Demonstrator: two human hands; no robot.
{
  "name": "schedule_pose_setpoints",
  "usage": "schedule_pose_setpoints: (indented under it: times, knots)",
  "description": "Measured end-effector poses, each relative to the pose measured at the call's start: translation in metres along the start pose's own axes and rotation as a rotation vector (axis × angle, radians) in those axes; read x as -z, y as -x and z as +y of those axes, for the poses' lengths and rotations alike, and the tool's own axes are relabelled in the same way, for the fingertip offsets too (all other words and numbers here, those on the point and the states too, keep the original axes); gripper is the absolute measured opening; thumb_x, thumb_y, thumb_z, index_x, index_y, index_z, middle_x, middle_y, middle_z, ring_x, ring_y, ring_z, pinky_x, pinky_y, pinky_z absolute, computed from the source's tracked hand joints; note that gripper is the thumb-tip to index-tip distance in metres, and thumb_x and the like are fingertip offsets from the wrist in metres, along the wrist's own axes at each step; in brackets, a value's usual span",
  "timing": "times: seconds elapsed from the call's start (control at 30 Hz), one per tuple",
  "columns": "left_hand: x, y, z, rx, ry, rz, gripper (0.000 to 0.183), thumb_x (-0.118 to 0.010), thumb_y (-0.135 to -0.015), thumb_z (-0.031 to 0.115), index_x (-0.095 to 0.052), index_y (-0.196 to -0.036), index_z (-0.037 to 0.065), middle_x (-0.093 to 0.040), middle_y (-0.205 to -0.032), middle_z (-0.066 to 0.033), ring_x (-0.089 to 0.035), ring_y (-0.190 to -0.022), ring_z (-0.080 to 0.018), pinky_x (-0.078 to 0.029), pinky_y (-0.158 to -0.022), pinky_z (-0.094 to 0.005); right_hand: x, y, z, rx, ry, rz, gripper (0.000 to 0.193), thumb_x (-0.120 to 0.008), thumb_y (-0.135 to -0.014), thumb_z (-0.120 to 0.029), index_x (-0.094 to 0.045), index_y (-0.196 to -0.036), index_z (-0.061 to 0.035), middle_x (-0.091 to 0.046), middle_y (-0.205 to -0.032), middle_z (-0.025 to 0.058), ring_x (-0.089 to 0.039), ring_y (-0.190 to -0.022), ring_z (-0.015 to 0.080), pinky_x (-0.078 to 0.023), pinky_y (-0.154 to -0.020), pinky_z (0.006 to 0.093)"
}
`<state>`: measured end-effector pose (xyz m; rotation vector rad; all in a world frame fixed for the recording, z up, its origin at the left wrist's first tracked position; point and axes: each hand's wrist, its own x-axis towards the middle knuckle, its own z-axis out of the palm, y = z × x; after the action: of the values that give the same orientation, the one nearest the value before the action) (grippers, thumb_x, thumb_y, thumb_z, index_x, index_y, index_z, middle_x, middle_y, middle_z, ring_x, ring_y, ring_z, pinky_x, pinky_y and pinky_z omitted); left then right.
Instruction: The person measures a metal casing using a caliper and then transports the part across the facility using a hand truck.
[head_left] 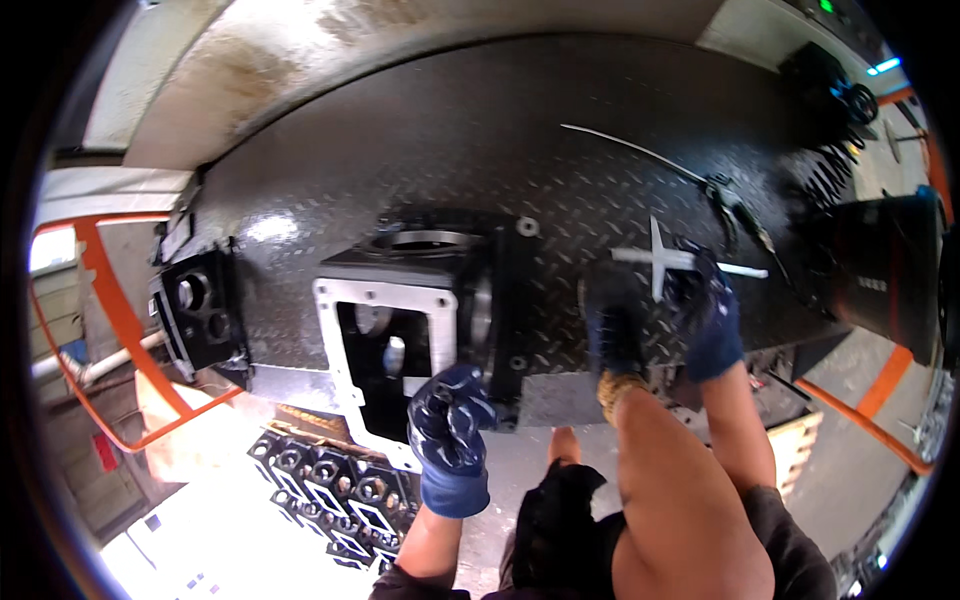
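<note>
A black cast housing (pixel 410 265) with a pale machined rectangular flange stands at the bench's front edge. Against the lower right of that flange is my left hand (pixel 450 430), in a dark blue glove, its fingers curled; whether they grip the flange or something small is hidden. My right hand (pixel 712 315), gloved alike, is closed on a cross-shaped metal depth caliper (pixel 658 258) just over the bench. One of my legs is raised, its dark shoe (pixel 612 325) on the bench between the housing and my right hand.
The dark tread-plate bench (pixel 400 130) carries an air blow gun (pixel 735 205) with a long thin nozzle, a washer (pixel 527 227), and another black casting (pixel 200 310) at left. A dark bucket-like container (pixel 890 270) stands right. Several castings (pixel 335 490) lie below, beside orange rails (pixel 125 320).
</note>
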<state>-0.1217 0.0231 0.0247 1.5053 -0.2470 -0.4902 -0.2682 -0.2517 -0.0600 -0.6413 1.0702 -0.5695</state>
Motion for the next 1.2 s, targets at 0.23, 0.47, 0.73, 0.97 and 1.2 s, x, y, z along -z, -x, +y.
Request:
schedule_pose_setpoints:
  times: [0.23, 0.47, 0.73, 0.97, 1.2]
  knots:
    - [-0.058, 0.031, -0.014, 0.327, -0.173, -0.474, 0.039, -0.053, -0.102, 0.029, -0.06, -0.123, -0.003, -0.055, -0.07, 0.0011, -0.049, -0.055, -0.0061, -0.039, -0.049, -0.0218, 0.084, -0.062, 0.041, -0.012, -0.541, 0.201, 0.037, -0.052, -0.101, -0.026, -0.057, -0.133, -0.0086, -0.067, -0.121, 0.0153, -0.067, -0.105, 0.0272, -0.059, -0.082, 0.0333]
    - [-0.069, 0.026, -0.064, 0.309, -0.166, -0.371, 0.031, -0.059, -0.094, 0.005, -0.062, -0.125, 0.005, -0.069, -0.096, -0.0085, -0.066, -0.075, -0.017, -0.052, -0.07, -0.0308, 0.068, 0.005, 0.033, -0.316, -0.234, -0.094, 0.033, -0.053, -0.099, -0.024, -0.06, -0.125, -0.0052, -0.067, -0.122, 0.0156, -0.063, -0.115, 0.031, -0.052, -0.094, 0.0386]
    - [-0.111, -0.003, -0.066, -0.315, -0.903, -0.928, 0.017, -0.067, -0.075, 0.008, -0.07, -0.092, 0.01, -0.069, -0.089, -0.018, -0.066, -0.083, -0.0402, -0.053, -0.073, -0.0455, 0.022, 0.061, -0.018, 0.378, 1.446, -0.568, 0.035, -0.062, -0.091, -0.039, -0.067, -0.101, -0.0055, -0.066, -0.095, 0.0224, -0.064, -0.088, 0.0418, -0.051, -0.076, 0.048]
    - [-0.144, 0.009, -0.101, -0.107, -0.96, -0.775, 0.02, -0.072, -0.079, 0.015, -0.07, -0.097, 0.008, -0.069, -0.083, -0.0188, -0.068, -0.078, -0.0385, -0.052, -0.068, -0.0446, 0.069, 0.063, -0.026, 0.348, 1.444, -0.578, 0.024, -0.064, -0.091, -0.03, -0.066, -0.1, -0.0081, -0.067, -0.083, 0.0192, -0.066, -0.077, 0.0397, -0.052, -0.07, 0.047]
    - [-0.133, -0.051, -0.085, -0.185, -1.19, -0.404, 0.028, -0.074, -0.083, 0.03, -0.07, -0.102, 0.01, -0.072, -0.092, -0.0168, -0.07, -0.08, -0.0339, -0.056, -0.074, -0.0405, 0.219, -0.013, -0.003, 0.315, 0.853, 0.373, 0.013, -0.061, -0.091, -0.015, -0.071, -0.092, -0.0072, -0.067, -0.081, 0.0034, -0.059, -0.074, 0.0146, -0.049, -0.066, 0.0327]
